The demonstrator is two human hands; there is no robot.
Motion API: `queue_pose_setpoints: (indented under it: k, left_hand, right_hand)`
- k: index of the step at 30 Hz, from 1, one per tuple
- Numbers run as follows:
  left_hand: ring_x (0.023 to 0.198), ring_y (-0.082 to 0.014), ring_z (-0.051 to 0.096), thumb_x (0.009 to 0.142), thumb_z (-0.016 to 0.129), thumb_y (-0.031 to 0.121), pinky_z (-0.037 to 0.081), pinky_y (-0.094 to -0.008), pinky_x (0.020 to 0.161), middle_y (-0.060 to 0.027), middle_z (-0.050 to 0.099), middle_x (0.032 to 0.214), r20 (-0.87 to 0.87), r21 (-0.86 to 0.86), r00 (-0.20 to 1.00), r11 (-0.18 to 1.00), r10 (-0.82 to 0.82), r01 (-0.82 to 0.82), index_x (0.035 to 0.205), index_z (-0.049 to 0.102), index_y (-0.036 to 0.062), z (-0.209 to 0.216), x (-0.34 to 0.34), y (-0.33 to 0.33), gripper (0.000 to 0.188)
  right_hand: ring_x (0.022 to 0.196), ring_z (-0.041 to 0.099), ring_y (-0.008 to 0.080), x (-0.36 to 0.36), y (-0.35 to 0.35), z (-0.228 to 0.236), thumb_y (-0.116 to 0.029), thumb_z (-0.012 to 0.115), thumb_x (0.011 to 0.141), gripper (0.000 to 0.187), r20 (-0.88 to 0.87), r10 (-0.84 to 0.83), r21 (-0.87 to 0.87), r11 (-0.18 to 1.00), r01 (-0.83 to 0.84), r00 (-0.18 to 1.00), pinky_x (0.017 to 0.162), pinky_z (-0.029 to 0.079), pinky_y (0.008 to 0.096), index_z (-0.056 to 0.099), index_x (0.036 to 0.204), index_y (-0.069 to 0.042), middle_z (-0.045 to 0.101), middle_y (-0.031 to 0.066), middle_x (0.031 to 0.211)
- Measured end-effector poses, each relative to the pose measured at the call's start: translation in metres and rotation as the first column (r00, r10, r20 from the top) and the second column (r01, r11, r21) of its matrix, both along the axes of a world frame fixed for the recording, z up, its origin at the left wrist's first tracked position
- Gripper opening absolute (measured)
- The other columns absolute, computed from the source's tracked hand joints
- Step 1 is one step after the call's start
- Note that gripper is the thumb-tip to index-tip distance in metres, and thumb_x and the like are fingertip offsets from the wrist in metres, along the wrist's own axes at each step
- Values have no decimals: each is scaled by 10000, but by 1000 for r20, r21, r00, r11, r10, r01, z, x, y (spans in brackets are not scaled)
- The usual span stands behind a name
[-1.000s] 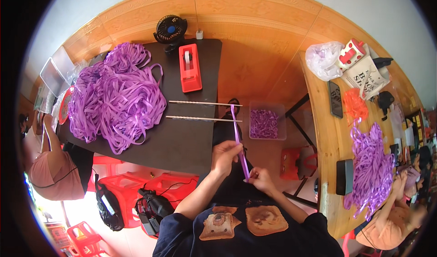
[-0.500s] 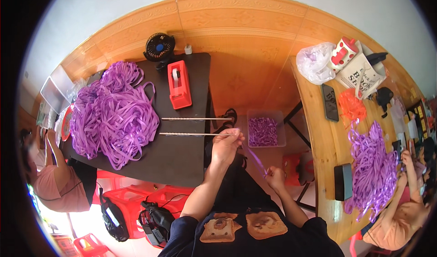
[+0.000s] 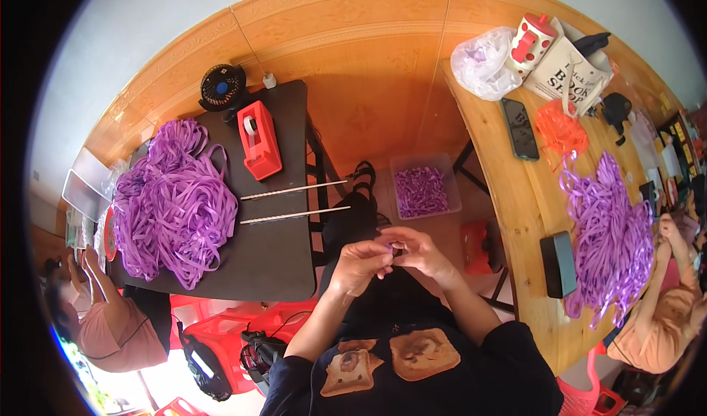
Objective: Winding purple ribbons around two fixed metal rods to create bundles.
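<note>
Over my lap, my left hand (image 3: 358, 266) and my right hand (image 3: 422, 254) meet with their fingertips pinched together. Between them a small bit of purple ribbon (image 3: 389, 248) shows; most of it is hidden by the fingers. To the left, two thin pale sticks (image 3: 294, 215) lie side by side on the black table (image 3: 276, 261), with their ends jutting past its edge. Beside them is a large tangled heap of purple ribbon (image 3: 177, 210). Below, on the floor, a clear plastic bin (image 3: 454, 204) holds many short purple ribbon pieces (image 3: 420, 190).
A red tape dispenser (image 3: 259, 142) and a small black fan (image 3: 223, 88) stand on the black table. The wooden table (image 3: 526, 228) carries a phone (image 3: 520, 128), a dark box (image 3: 558, 264), bags and another ribbon heap (image 3: 607, 232). People sit at both sides; red stools (image 3: 221, 335) stand lower left.
My left hand has left the stick's end and come down to my lap. My right hand has risen to meet it; the stretched ribbon is now gathered between my fingers. The view has shifted.
</note>
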State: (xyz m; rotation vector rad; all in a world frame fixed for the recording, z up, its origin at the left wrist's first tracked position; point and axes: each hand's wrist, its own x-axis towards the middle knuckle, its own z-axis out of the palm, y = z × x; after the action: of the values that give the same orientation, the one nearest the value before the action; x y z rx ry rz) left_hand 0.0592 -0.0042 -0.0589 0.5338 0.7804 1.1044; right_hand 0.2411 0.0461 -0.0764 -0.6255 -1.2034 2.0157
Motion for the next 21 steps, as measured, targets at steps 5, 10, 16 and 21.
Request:
queue_pose_setpoints:
  k: [5,10,16,21]
  left_hand:
    - [626,-134,647,818,686,-7,499,-201,514,-77,670,779,-73,-3,996,999,49,-49,908,667,-9,9,-5,-17,91]
    - [580,-104,625,806,692,-21,461,-171,448,-73,665,751,-88,-39,996,999,2,-6,926,655,-9,11,-7,-30,127]
    - [550,-92,609,811,705,27,446,-168,416,-70,656,731,-96,-95,985,987,-142,133,949,657,-12,5,-14,-30,151]
    - [516,-99,587,817,718,103,422,-173,392,-68,630,677,9,-180,967,951,-256,253,983,653,-27,12,-20,-29,221]
  right_hand:
    - [893,578,158,3,8,-9,44,660,767,108,29,162,165,972,-165,986,797,447,267,666,872,22,619,85,967]
    - [838,592,170,3,5,13,61,670,748,115,55,76,372,924,-91,996,788,449,283,656,855,22,634,87,871]
    - [765,580,131,15,13,19,65,653,783,85,70,128,337,930,-144,989,698,456,248,648,860,30,613,63,812]
    - [722,585,182,7,15,40,110,658,738,125,92,207,420,879,-226,974,638,454,284,668,812,10,623,90,771]
